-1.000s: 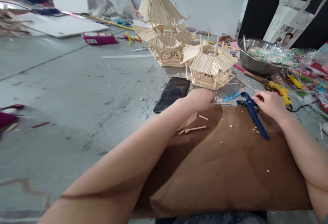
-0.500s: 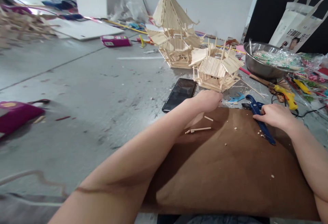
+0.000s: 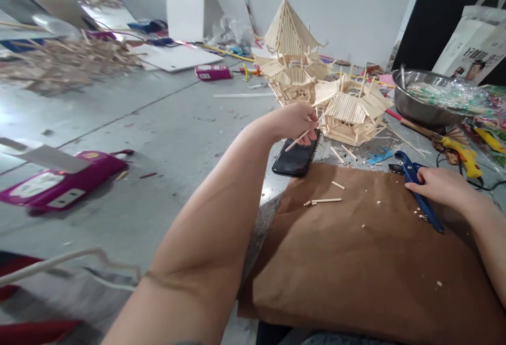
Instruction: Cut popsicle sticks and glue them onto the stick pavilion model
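Note:
My left hand (image 3: 299,122) is raised above a black phone (image 3: 293,156), its fingers closed on a short wooden stick (image 3: 296,141). Just right of it stands a small pavilion of wooden sticks (image 3: 350,110), and behind rises a taller stick tower with a pointed roof (image 3: 291,29). My right hand (image 3: 438,187) is wrapped round the handle of a blue cutter (image 3: 425,205), which lies at the right part of a brown sheet (image 3: 336,271). A few cut stick pieces (image 3: 327,200) lie on the sheet.
A steel bowl (image 3: 419,108) with wrapped items and a yellow glue gun (image 3: 462,155) stand at the right. Purple devices (image 3: 75,181) (image 3: 213,72) are on the floor at the left, with a stick pile (image 3: 75,60) behind.
My left hand has lifted from beside the small pavilion and moved left, over the phone, with a stick now showing in it. My right hand stays on the cutter. The view has shifted left.

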A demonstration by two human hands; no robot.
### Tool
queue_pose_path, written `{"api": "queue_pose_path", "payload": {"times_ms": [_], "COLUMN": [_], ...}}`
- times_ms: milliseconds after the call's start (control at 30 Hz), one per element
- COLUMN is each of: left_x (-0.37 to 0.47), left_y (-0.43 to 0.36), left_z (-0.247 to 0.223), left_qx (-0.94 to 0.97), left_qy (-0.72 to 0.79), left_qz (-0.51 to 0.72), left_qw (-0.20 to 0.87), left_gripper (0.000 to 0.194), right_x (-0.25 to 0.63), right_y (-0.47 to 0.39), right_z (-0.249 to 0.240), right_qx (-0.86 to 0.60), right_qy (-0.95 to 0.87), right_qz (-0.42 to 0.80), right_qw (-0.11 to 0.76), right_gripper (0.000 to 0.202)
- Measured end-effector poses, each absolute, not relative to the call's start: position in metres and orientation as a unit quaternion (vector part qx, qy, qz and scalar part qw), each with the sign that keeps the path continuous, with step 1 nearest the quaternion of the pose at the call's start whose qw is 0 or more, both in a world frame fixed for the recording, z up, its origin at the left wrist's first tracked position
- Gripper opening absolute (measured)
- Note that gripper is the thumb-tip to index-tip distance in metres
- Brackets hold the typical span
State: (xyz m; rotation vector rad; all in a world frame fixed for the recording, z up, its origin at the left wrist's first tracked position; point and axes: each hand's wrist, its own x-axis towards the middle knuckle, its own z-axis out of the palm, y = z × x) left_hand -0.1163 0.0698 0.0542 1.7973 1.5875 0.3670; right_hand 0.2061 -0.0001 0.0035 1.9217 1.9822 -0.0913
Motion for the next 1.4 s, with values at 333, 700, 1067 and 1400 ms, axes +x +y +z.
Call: {"api": "queue_pose_path", "payload": {"times_ms": [333,700,1067,1400], "left_x": [-0.110,-0.110,-0.105,-0.062], "left_y": [0.069,0.071,0.054,0.047], "left_z": [0.051,0.049,0.069,0.035], "left_qx": [0.654,0.653,0.795,0.884], "left_qy": [0.630,0.631,0.526,0.431], "left_qz": [0.182,0.192,0.041,-0.094], "left_qw": [0.378,0.373,0.299,0.156], "left_gripper": [0.013,0.012,0.020,0.025], "right_x": [0.208,0.207,0.199,0.207], "right_y": [0.001,0.000,-0.004,-0.001], "right_z": [0.000,0.002,0.010,0.003], "right_qx": [0.682,0.681,0.690,0.683], "right_qy": [0.707,0.709,0.700,0.707], "right_qz": [-0.023,-0.025,-0.026,-0.011], "right_qw": [0.184,0.183,0.186,0.182], "right_gripper": [0.044,0.043,0.040,0.045]}}
